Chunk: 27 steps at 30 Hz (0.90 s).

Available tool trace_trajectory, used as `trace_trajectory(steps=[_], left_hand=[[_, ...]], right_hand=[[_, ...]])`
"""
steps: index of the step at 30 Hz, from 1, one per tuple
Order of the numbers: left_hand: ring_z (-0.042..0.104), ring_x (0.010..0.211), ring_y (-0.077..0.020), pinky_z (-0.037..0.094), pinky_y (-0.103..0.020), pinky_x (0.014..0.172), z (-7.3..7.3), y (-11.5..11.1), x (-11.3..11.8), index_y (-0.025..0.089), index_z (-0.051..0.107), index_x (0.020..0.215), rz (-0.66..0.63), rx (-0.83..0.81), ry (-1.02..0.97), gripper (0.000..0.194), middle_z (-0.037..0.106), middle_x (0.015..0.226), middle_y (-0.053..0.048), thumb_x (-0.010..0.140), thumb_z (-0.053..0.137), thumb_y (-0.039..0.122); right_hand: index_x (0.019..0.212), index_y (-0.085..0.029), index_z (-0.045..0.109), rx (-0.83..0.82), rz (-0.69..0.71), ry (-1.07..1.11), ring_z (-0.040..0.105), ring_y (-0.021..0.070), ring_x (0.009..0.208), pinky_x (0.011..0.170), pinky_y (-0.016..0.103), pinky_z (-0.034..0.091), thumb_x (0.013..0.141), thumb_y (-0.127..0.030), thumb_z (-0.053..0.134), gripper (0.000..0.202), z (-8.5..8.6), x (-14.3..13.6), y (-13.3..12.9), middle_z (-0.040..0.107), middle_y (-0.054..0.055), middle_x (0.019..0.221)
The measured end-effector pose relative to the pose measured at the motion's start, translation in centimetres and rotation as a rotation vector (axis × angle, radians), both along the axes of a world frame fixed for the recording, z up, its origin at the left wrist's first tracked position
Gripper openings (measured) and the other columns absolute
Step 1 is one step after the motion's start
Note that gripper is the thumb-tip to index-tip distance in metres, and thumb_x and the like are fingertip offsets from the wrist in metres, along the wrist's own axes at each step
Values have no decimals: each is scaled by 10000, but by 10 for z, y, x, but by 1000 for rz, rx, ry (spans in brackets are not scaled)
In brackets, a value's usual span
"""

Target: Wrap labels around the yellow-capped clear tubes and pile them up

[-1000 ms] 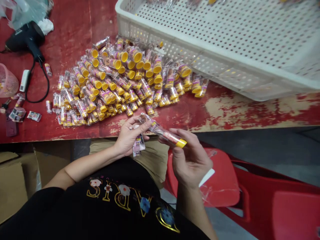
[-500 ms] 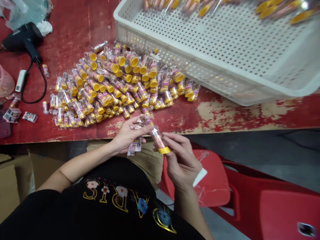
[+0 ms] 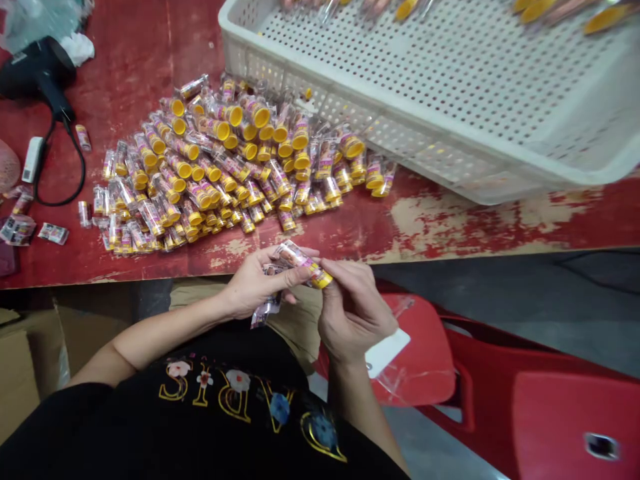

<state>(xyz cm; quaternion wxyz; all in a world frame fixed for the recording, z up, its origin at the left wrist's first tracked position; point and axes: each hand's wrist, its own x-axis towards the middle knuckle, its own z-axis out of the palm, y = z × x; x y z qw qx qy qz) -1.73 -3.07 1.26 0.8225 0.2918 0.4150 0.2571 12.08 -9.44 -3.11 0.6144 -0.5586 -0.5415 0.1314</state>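
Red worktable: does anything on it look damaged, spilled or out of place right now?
The red worktable has paint worn off in pale patches along its near edge. The white perforated plastic crate sits askew, propped on the heap of yellow-capped clear tubes. A few tubes lie stray to the heap's left. Nothing looks spilled.

tubes in crate: cut by top edge | pile labels: too small to read

Upside-down gold letters "ARIS" on the person's black shirt; tube labels unreadable.
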Motion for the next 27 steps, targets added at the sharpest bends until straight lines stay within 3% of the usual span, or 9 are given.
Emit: trace_trajectory(steps=[7, 13, 19, 21, 27], left_hand=[[635, 744, -113, 526, -200, 569, -4, -3, 1, 156, 792, 1097, -9, 32, -8, 577, 754, 1102, -99, 630, 951, 456], [609, 697, -100, 527, -198, 532, -2, 0, 1, 143, 779, 1048, -14, 34, -24, 528, 735, 1017, -76, 648, 942, 446], [611, 669, -116, 534, -216, 545, 0, -4, 4, 254, 663, 1312, 115, 128, 1, 675, 664, 885, -7, 708, 917, 417], [615, 673, -123, 534, -222, 551, 2, -6, 5, 273, 650, 1315, 150, 161, 18, 659, 652, 876, -1, 723, 910, 404], [652, 723, -149, 544, -235, 571, -1, -7, 2, 293, 649, 1353, 106, 162, -9, 642, 657, 902, -8, 764, 880, 405]], right_hand=[[1122, -314, 785, 22, 5, 55, 717, 180, 853, 784, 373, 570, 853, -65, 739, 369, 3, 2, 3, 789, -6, 938], [1157, -317, 784, -3, 51, 107, 720, 174, 876, 791, 360, 571, 851, -42, 734, 414, 4, 4, 2, 785, 6, 969], [1156, -331, 787, -13, 30, 98, 715, 165, 853, 752, 337, 566, 828, -29, 756, 447, 4, 4, 2, 777, 4, 966], [1154, -337, 787, -8, 26, 92, 720, 171, 848, 748, 345, 568, 828, -32, 754, 448, 4, 3, 3, 780, 3, 962], [1153, -333, 787, 7, 19, 67, 730, 167, 842, 736, 330, 577, 813, -25, 769, 460, 3, 5, 3, 786, -3, 959]])
